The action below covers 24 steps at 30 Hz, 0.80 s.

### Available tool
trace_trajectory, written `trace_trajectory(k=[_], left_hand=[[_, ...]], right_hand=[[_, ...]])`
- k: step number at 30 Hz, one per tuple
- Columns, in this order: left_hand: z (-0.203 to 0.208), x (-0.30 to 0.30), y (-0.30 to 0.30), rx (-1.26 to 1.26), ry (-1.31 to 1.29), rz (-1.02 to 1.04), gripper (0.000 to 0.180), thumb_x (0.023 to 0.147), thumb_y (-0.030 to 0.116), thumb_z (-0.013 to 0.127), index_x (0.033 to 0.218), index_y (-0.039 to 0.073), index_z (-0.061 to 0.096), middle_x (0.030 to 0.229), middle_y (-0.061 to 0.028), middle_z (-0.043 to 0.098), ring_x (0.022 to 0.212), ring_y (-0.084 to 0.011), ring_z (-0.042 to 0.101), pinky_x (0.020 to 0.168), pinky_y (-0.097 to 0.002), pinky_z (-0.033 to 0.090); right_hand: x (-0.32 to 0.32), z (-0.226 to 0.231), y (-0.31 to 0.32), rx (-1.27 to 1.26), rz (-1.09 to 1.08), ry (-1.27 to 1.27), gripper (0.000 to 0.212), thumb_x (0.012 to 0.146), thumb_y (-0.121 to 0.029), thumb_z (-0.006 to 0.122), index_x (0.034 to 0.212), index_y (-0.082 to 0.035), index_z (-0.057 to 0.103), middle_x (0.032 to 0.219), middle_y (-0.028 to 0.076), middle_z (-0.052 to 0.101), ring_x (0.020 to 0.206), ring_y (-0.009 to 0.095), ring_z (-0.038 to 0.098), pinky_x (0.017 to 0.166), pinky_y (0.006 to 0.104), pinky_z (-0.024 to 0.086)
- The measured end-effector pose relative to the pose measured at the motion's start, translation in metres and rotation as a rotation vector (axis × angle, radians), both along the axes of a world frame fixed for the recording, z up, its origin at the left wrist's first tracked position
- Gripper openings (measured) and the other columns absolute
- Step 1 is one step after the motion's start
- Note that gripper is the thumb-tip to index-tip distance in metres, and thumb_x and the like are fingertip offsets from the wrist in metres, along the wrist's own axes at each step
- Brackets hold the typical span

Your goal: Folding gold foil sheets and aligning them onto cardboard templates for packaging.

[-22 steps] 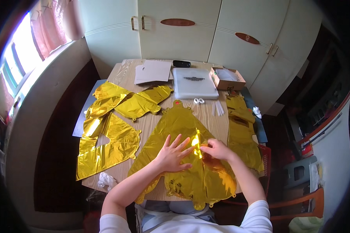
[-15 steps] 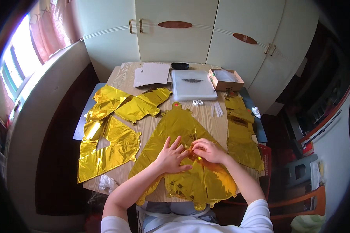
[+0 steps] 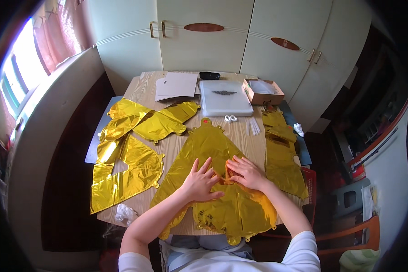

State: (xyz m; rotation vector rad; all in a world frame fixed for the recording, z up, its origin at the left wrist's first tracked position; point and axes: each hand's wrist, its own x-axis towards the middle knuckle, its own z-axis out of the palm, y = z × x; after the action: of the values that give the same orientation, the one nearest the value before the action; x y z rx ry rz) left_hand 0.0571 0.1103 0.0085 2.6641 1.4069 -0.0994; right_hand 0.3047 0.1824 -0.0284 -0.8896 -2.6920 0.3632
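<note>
A large gold foil balloon [image 3: 206, 147], uninflated and flat, lies on the wooden table in front of me, with small tabs along its edges. My left hand [image 3: 200, 183] rests on its middle, fingers spread. Beside it, my right hand [image 3: 248, 173] lies on the foil with its fingers stretched out. Creases and an orange-tinted fold show between the two hands. At the left lies another flat gold foil balloon [image 3: 143, 161] with a gap in its middle, and behind it is more gold foil [image 3: 165, 122]. A folded gold foil balloon [image 3: 283, 170] lies along the right edge.
At the back stand a clear plastic case [image 3: 226, 102], an open cardboard box [image 3: 264, 93], grey cards [image 3: 181, 84] and a black object [image 3: 209, 76]. Small white rings [image 3: 230, 119] and clear strips [image 3: 253, 127] lie nearer. Crumpled white tissue [image 3: 125, 213] sits at the front left.
My right hand has gone from pinched fingers to stretched out flat, shifting slightly right and away from me. The foil beneath it looks smoother. My left hand has stayed put.
</note>
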Motion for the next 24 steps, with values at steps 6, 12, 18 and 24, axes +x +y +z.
trace_trajectory(k=[6, 12, 18, 24], left_hand=[[-0.022, -0.006, 0.000, 0.136, -0.182, -0.009, 0.074, 0.085, 0.072, 0.042, 0.128, 0.014, 0.058, 0.146, -0.0172, 0.041, 0.144, -0.0395, 0.019, 0.114, -0.0640, 0.010], [-0.033, -0.006, 0.002, 0.250, -0.256, -0.031, 0.080, 0.085, 0.071, 0.044, 0.129, 0.004, 0.052, 0.138, -0.0193, 0.046, 0.143, -0.0411, 0.022, 0.112, -0.0653, 0.013], [-0.022, -0.003, 0.001, 0.152, -0.157, -0.026, 0.084, 0.086, 0.069, 0.046, 0.127, -0.004, 0.050, 0.142, -0.0219, 0.043, 0.143, -0.0411, 0.023, 0.113, -0.0614, 0.016], [0.022, 0.001, -0.009, 0.208, -0.113, 0.039, 0.060, 0.090, 0.049, 0.055, 0.121, -0.003, 0.057, 0.132, -0.0189, 0.053, 0.135, -0.0365, 0.038, 0.109, -0.0490, 0.033]], right_hand=[[-0.008, 0.007, 0.004, -0.049, 0.014, -0.149, 0.066, 0.091, -0.050, 0.056, 0.145, -0.015, 0.042, 0.152, 0.005, 0.038, 0.144, 0.031, 0.026, 0.117, 0.0471, 0.019], [-0.014, 0.022, 0.019, -0.115, -0.009, -0.355, 0.094, 0.080, -0.070, 0.056, 0.152, -0.017, 0.027, 0.159, 0.004, 0.023, 0.147, 0.032, 0.013, 0.119, 0.0476, 0.013], [-0.024, 0.031, 0.023, -0.084, -0.036, -0.496, 0.112, 0.071, -0.080, 0.056, 0.155, -0.018, 0.016, 0.161, 0.005, 0.015, 0.148, 0.034, 0.007, 0.119, 0.0486, 0.009], [-0.019, 0.021, 0.027, -0.097, -0.044, -0.499, 0.124, 0.061, -0.089, 0.051, 0.155, -0.019, 0.011, 0.162, 0.003, 0.011, 0.148, 0.032, 0.005, 0.119, 0.0511, 0.007]])
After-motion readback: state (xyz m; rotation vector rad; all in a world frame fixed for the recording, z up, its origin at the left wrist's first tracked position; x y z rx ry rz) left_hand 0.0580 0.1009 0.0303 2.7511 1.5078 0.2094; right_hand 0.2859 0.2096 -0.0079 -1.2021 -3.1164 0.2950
